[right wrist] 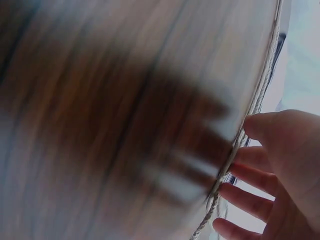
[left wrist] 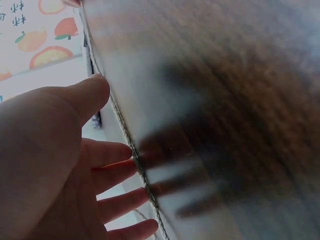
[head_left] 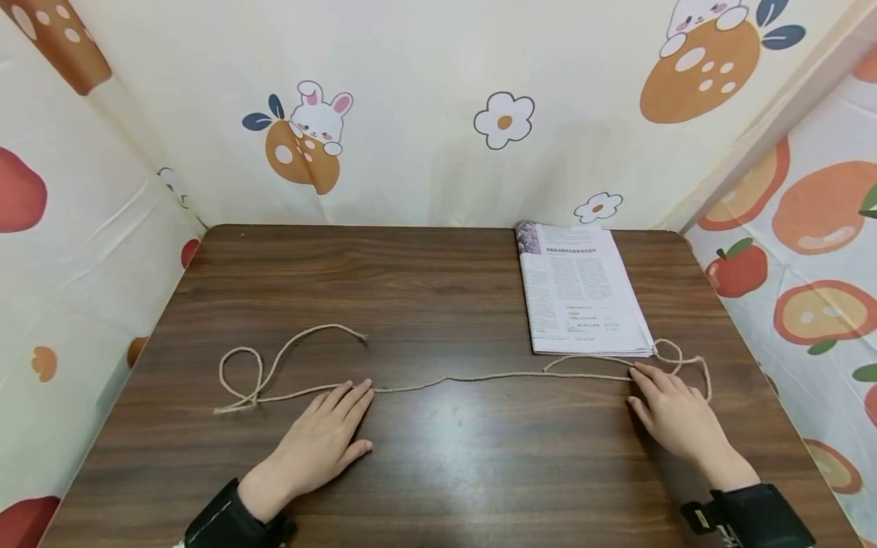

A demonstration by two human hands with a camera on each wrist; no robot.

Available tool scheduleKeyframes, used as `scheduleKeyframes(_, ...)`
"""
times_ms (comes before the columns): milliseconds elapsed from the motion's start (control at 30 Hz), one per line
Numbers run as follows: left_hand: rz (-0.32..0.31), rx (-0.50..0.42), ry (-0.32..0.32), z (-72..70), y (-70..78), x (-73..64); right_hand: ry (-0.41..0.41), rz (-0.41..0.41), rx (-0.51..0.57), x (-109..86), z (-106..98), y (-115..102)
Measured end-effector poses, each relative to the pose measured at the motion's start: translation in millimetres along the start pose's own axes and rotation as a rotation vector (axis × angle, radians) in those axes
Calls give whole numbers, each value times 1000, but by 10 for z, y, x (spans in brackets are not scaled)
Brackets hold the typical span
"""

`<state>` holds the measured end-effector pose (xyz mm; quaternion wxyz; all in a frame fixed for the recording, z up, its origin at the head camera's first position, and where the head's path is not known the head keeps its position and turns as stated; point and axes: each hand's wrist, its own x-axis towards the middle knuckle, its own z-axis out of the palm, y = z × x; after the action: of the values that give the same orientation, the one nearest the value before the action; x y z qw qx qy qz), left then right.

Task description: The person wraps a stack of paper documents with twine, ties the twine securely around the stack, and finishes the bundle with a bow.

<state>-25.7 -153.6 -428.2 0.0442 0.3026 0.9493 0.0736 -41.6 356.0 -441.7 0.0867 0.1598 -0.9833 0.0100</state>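
Note:
A thin beige rope (head_left: 473, 378) runs across the wooden table from left to right, with a loop and a loose end at the left and a small tangle of loops at the right. My left hand (head_left: 311, 438) lies palm down with its fingers straight, the fingertips touching the rope. My right hand (head_left: 674, 415) rests on the rope near its right loops, fingers extended and the thumb apart. In the left wrist view the fingertips meet the rope (left wrist: 121, 120). The right wrist view shows the fingers along the rope (right wrist: 257, 95), nothing pinched.
A printed booklet (head_left: 585, 293) lies at the back right of the table (head_left: 356, 266), its near edge close to the rope. Walls covered with patterned cloth (head_left: 411, 114) enclose the table at the back and both sides.

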Motion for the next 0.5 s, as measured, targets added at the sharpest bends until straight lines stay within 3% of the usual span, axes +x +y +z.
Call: scheduleKeyframes(500,-10,25,11,-13,8,57,-87,171,-41,-173,-39,366)
